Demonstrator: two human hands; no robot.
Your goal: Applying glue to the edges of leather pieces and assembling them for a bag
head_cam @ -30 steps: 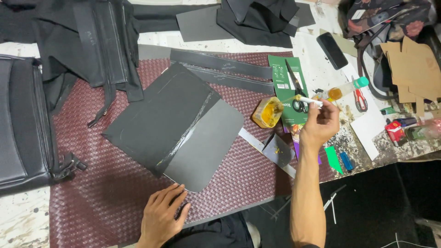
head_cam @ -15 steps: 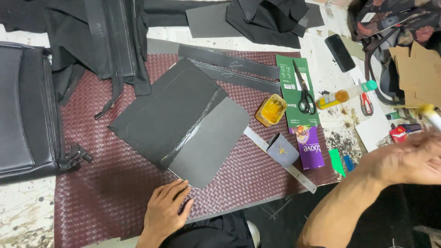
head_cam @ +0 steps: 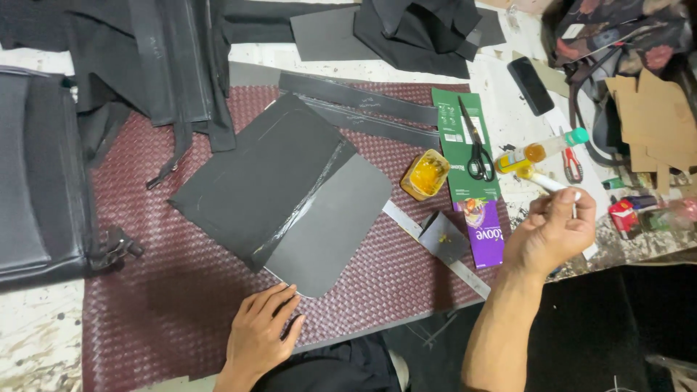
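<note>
Broad maroon woven mat (head_cam: 181, 319) carries the dark grey folded leather panel (head_cam: 290, 192), likely limp and light; the left hand (head_cam: 261, 337) presses flat at its six o'clock corner. At three o'clock, the right hand (head_cam: 553, 232) pinches a slim white glue applicator (head_cam: 546, 181).

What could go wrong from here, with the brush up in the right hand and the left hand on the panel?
1. The brush in the right hand hangs over the cluttered table edge; glue may drip there.
2. The open glue pot sits beside the panel; a reaching arm could tip it.
3. The left hand touches only the panel's near corner, so it may shift.
</note>
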